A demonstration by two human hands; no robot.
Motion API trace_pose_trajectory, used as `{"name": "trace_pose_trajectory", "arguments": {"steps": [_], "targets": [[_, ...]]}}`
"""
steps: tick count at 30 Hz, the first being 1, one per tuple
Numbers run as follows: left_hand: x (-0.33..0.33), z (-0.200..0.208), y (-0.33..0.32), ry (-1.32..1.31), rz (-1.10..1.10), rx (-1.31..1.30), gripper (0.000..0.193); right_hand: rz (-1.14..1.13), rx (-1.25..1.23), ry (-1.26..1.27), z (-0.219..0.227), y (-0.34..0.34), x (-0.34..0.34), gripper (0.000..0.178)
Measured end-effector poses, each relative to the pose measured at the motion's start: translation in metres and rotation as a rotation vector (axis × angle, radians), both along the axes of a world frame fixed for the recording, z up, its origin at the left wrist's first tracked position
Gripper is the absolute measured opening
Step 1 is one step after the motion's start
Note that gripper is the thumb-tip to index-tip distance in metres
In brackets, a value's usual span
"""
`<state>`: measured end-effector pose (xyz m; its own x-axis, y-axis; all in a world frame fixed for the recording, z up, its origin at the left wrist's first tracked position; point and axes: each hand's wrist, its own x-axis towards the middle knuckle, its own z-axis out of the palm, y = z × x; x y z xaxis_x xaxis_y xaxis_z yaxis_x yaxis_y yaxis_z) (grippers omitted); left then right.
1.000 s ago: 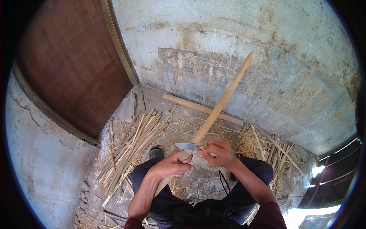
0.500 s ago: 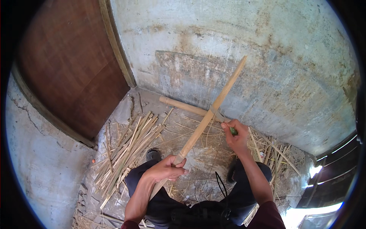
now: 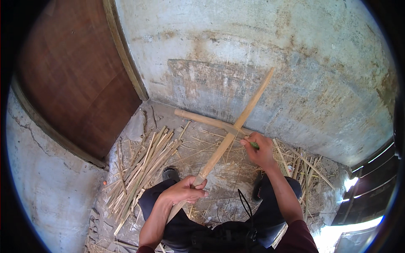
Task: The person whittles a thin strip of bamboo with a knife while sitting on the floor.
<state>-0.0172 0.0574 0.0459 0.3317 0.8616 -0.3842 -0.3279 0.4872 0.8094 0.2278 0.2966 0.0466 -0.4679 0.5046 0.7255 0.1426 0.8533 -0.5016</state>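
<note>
My left hand (image 3: pixel 184 190) is wrapped round the lower part of a long bamboo strip (image 3: pixel 220 150). The strip slants up and away to the right, narrowing at its far end, and its near end passes beside my left thigh. My right hand (image 3: pixel 260 151) is closed round the green handle (image 3: pixel 254 145) of a knife. Its grey blade (image 3: pixel 236 130) lies across the strip, about midway along it; whether the edge bites into the bamboo cannot be made out.
A bamboo pole (image 3: pixel 198 117) lies along the wall base. Split bamboo sticks (image 3: pixel 145 166) are heaped on the left, with more sticks (image 3: pixel 310 168) on the right. Shavings litter the floor between my feet. A brown door (image 3: pixel 76 63) stands left, a stained wall (image 3: pixel 261 46) ahead.
The knife blade now reaches across the bamboo strip, where before it showed mostly at the strip's right side. The strip's far end sits slightly lower. Both hands keep their grip.
</note>
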Motion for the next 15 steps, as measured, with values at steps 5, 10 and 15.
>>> {"name": "trace_pose_trajectory", "arguments": {"steps": [5,10,15], "targets": [[0.005,0.003,-0.002,0.048,-0.025,0.014,0.047,-0.061,-0.049,0.115,0.011,0.034,0.009,0.022],[0.005,0.005,-0.008,0.016,-0.040,-0.006,0.045,-0.390,-0.202,0.328,0.012,0.108,0.048,0.028],[-0.001,0.002,-0.013,0.006,0.002,-0.037,0.045,-0.391,-1.119,0.314,0.012,0.117,0.064,0.020]]}}
